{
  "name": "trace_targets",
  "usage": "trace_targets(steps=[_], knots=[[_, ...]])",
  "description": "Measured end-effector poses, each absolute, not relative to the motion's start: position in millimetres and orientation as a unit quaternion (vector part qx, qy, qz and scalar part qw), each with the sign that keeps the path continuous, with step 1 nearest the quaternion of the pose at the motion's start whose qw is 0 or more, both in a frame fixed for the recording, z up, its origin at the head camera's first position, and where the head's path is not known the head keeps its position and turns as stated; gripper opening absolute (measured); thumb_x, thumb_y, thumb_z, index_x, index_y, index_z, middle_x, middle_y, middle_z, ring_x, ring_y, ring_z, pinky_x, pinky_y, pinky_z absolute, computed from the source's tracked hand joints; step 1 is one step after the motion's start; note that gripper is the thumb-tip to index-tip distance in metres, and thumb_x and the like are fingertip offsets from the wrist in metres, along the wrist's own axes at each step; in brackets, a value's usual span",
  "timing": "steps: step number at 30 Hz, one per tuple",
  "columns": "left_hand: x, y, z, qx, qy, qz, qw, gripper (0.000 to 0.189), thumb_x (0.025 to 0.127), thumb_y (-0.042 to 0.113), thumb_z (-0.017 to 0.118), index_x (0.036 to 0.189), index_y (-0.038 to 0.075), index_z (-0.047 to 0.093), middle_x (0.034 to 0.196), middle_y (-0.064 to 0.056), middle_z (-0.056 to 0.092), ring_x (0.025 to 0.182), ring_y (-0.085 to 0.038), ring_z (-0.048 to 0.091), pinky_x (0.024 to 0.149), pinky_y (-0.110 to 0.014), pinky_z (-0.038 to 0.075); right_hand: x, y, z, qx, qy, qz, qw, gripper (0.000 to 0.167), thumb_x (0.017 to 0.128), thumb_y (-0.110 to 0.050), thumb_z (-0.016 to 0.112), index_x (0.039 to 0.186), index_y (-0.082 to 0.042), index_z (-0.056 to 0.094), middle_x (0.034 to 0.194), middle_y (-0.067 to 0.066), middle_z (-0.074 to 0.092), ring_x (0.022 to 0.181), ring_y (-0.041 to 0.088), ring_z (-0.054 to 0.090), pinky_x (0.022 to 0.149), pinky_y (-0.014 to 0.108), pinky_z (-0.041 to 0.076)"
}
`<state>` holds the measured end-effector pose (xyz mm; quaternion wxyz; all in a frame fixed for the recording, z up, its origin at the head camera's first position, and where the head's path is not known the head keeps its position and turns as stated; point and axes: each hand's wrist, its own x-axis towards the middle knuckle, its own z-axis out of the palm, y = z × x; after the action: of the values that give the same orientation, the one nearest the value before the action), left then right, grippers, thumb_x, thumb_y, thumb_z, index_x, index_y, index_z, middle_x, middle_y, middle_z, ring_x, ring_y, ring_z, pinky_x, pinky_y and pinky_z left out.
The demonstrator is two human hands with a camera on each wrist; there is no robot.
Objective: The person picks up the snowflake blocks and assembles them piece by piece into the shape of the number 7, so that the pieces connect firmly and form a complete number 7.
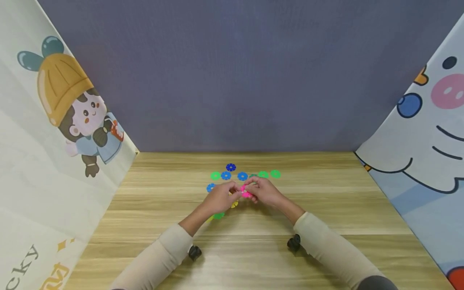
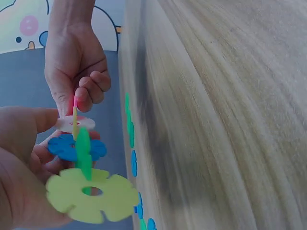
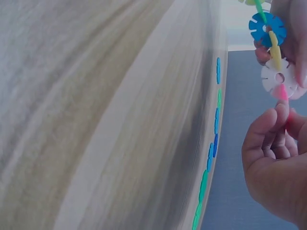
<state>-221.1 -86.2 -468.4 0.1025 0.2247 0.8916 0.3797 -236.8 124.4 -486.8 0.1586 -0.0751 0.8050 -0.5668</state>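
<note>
Both hands meet above the middle of the wooden table, working on a chain of slotted plastic flower discs. My left hand (image 1: 220, 199) holds the chain, its thumb and fingers at the white disc (image 3: 271, 82). Between thumb and fingers, my right hand (image 1: 266, 191) pinches a pink disc (image 1: 246, 195), whose edge meets the white disc's rim. From the white disc, the chain runs back through a yellow disc (image 3: 275, 51), a blue disc (image 2: 60, 146) and a green disc (image 2: 84, 155) to a yellow-green disc (image 2: 117, 196) at the end. Fingers hide part of the pink disc.
Several loose discs lie flat beyond the hands, among them a dark blue disc (image 1: 230, 167), a light blue disc (image 1: 242, 176) and a green disc (image 1: 275, 174). A grey-blue panel (image 1: 232, 80) closes the table's (image 1: 326, 193) back; printed cartoon panels flank both sides.
</note>
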Motion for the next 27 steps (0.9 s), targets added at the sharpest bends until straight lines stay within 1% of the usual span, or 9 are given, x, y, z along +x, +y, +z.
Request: trace_targets(steps=[3,7,10,14,18,22,24,27], knots=[[-222.1,-86.5,-469.6,0.212,0.879,0.411,0.114,0.026,0.104,0.038,0.057,0.119,0.019,0.067,0.106,-0.002,0.072,0.078,-0.011,0.065,0.066,-0.03,0.054,-236.1,124.4,-487.0,-0.083,0.808,-0.561,0.158,0.017,0.104,-0.015,0.058,0.117,-0.006,0.064,0.072,0.008,0.063,0.06,0.013,0.055,0.06,0.029,0.052],[-222.0,-86.2,-472.0,0.184,0.864,0.447,0.141,0.03,0.104,0.037,0.057,0.126,0.018,0.064,0.101,-0.004,0.072,0.074,-0.016,0.067,0.062,-0.032,0.055,-234.9,124.0,-488.8,-0.092,0.811,-0.556,0.16,0.017,0.104,-0.016,0.058,0.116,-0.006,0.065,0.068,0.002,0.06,0.058,0.012,0.053,0.059,0.03,0.051],[-221.4,-85.9,-473.9,0.168,0.857,0.461,0.156,0.032,0.104,0.036,0.057,0.13,0.017,0.062,0.098,-0.004,0.071,0.073,-0.017,0.065,0.06,-0.031,0.053,-234.6,123.8,-491.1,-0.094,0.809,-0.558,0.161,0.015,0.103,-0.016,0.06,0.114,-0.007,0.066,0.066,0.0,0.059,0.056,0.012,0.052,0.056,0.028,0.049],[-221.1,-85.1,-475.4,0.161,0.853,0.471,0.158,0.036,0.103,0.034,0.057,0.132,0.013,0.062,0.096,-0.005,0.07,0.072,-0.017,0.063,0.06,-0.031,0.052,-234.8,122.2,-492.5,-0.09,0.809,-0.562,0.15,0.013,0.103,-0.016,0.062,0.113,-0.008,0.062,0.064,0.001,0.058,0.054,0.011,0.052,0.054,0.026,0.046],[-221.9,-84.4,-477.9,0.163,0.854,0.468,0.16,0.038,0.102,0.033,0.059,0.135,0.014,0.062,0.095,-0.004,0.071,0.074,-0.015,0.062,0.062,-0.03,0.052,-235.2,120.3,-492.9,-0.087,0.811,-0.56,0.146,0.018,0.102,-0.018,0.063,0.114,-0.006,0.057,0.065,0.001,0.06,0.055,0.012,0.053,0.054,0.026,0.046],[-223.5,-84.0,-480.8,0.161,0.85,0.473,0.168,0.038,0.101,0.034,0.061,0.136,0.019,0.064,0.093,-0.003,0.071,0.077,-0.015,0.061,0.064,-0.029,0.051,-235.1,119.5,-493.7,-0.088,0.808,-0.563,0.151,0.02,0.103,-0.015,0.061,0.116,-0.002,0.054,0.069,0.001,0.063,0.058,0.013,0.055,0.057,0.028,0.05],[-224.4,-83.5,-483.4,0.151,0.84,0.489,0.179,0.036,0.1,0.034,0.062,0.134,0.021,0.065,0.091,-0.003,0.07,0.076,-0.015,0.06,0.064,-0.028,0.049,-234.5,119.4,-493.7,-0.093,0.807,-0.562,0.156,0.02,0.103,-0.013,0.06,0.116,-0.001,0.053,0.07,0.001,0.064,0.058,0.013,0.055,0.057,0.029,0.051],[-224.8,-81.9,-489.2,0.131,0.813,0.53,0.201,0.034,0.1,0.033,0.063,0.131,0.02,0.065,0.092,-0.003,0.071,0.075,-0.013,0.059,0.064,-0.026,0.048,-233.2,119.5,-494.4,-0.103,0.806,-0.558,0.166,0.018,0.103,-0.011,0.06,0.116,-0.001,0.053,0.07,0.001,0.065,0.058,0.013,0.056,0.057,0.028,0.051]])
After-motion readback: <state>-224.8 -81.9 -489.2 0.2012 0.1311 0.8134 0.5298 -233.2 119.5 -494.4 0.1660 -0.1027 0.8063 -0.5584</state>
